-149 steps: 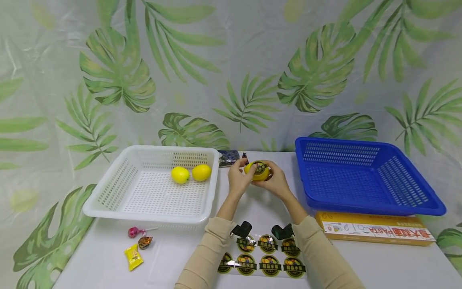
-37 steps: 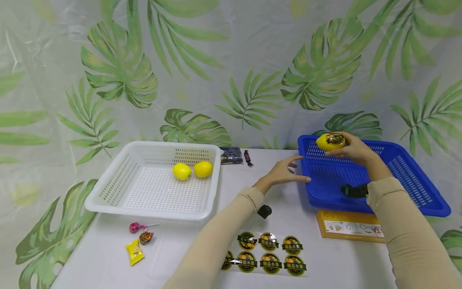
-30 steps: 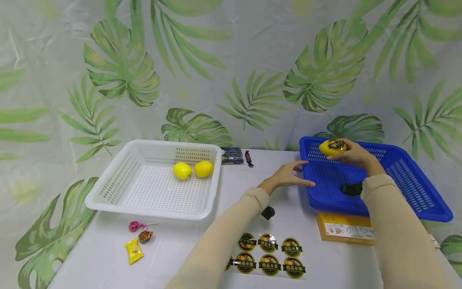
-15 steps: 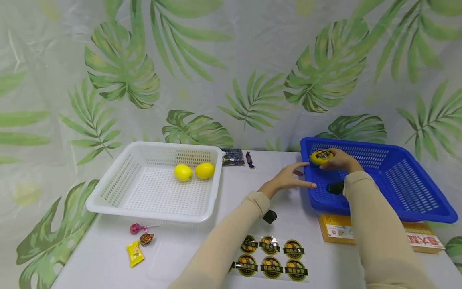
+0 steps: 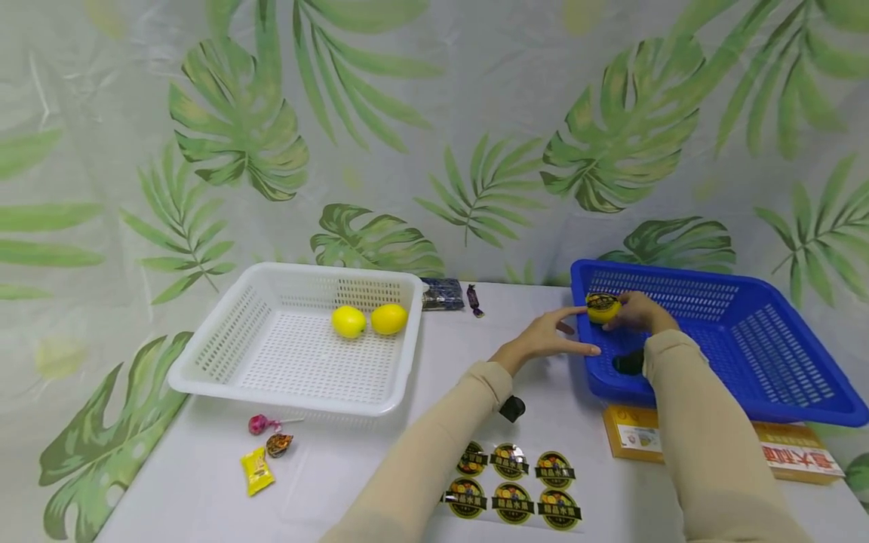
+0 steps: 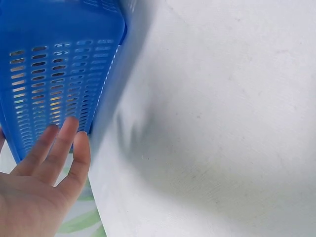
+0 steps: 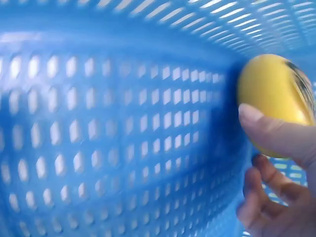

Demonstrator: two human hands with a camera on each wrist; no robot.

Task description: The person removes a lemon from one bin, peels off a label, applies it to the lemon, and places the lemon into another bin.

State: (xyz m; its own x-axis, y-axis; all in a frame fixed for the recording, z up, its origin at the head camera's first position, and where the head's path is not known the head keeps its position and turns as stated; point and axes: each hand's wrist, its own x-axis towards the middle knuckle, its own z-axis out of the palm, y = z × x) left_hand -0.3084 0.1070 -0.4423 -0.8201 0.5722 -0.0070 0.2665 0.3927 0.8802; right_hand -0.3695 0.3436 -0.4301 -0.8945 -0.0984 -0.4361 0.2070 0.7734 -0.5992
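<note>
A yellow lemon (image 5: pixel 602 311) with a dark round sticker is in the back left corner of the blue basket (image 5: pixel 720 273). My right hand (image 5: pixel 638 311) holds it from the right; in the right wrist view the thumb (image 7: pixel 276 133) lies against the lemon (image 7: pixel 269 94), beside the perforated wall. At the basket's left rim is my left hand (image 5: pixel 546 335), thumb and fingers spread, holding nothing. The left wrist view shows its extended fingers (image 6: pixel 61 153) close to the basket's outer wall (image 6: pixel 64 24); whether they touch it I cannot tell.
A white basket (image 5: pixel 285 403) with two lemons (image 5: pixel 369 320) stands on the left. A sticker sheet (image 5: pixel 512 483) lies in front, a pasta box (image 5: pixel 631 434) before the blue basket. Sweets (image 5: pixel 257 471) lie front left; a wrapped candy (image 5: pixel 474 300) and dark packet (image 5: pixel 443 294) lie behind.
Both hands held the stickered lemon mid-table earlier. The right hand then carried it over the blue basket and lowered it leftward into the corner. The left hand moved to the rim and stayed.
</note>
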